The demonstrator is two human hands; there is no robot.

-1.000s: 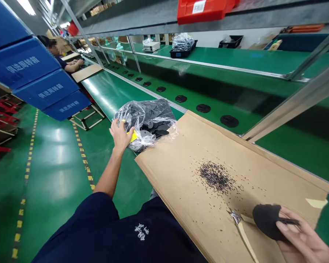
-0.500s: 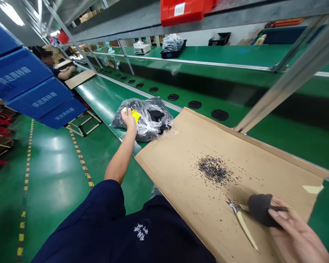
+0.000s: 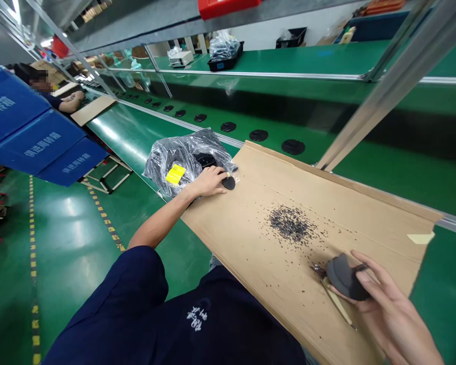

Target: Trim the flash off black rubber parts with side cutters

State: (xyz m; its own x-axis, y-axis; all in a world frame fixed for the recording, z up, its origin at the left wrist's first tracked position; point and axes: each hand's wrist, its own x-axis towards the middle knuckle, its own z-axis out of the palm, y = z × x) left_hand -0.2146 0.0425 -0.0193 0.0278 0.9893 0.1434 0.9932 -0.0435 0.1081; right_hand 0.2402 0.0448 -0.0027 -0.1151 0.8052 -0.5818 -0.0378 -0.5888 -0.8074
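My left hand [image 3: 212,181] is at the mouth of a clear plastic bag [image 3: 167,152] of black parts, its fingers closed on a small black piece [image 3: 228,182]. A yellow label [image 3: 175,174] lies on the bag. At the lower right, my right hand [image 3: 383,294] grips a dark rounded part [image 3: 345,276] between thumb and fingers. Partly under that part, pliers with pale handles [image 3: 338,304] rest on the cardboard [image 3: 365,218]. A scattered heap of tiny black bits [image 3: 292,224] lies at the middle of the cardboard.
Black discs [image 3: 258,135] sit in a row on the green belt beyond the cardboard. A slanted metal post [image 3: 368,96] rises behind it. Blue boxes [image 3: 41,139] are stacked at the left, with a person [image 3: 70,103] behind them. A red bin [image 3: 228,7] hangs above.
My left hand has moved right from the label to the bag's mouth and closed on a black piece. The bag now lies flatter. My right hand has tilted its part. The view has shifted slightly.
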